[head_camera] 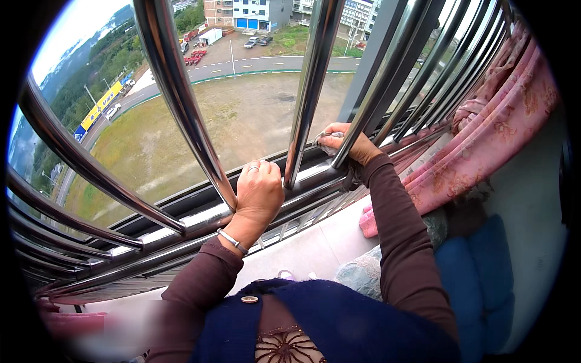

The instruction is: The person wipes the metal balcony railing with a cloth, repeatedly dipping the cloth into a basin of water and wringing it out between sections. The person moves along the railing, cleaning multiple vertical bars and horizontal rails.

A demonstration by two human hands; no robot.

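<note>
My left hand (259, 188) is curled over the lower horizontal rail (199, 221) of a shiny metal window guard, between two upright bars; its fingertips are hidden. A ring and a silver bracelet (232, 242) are on that hand and wrist. Farther right, my right hand (356, 143) reaches past an upright bar (379, 88) to the dark window frame (313, 152). Its fingers pinch a crumpled greyish cloth (330, 141), partly covered by the hand. Dark, bunched material (352, 177) hangs below that wrist; I cannot tell whether it belongs to the cloth.
Upright metal bars (181, 100) cross the window on both sides of my arms. A pink patterned curtain (494, 149) hangs at the right, above a blue cushioned seat (476, 281). Pale floor (313, 245) lies below; a road (254, 66) and buildings (258, 13) are outside.
</note>
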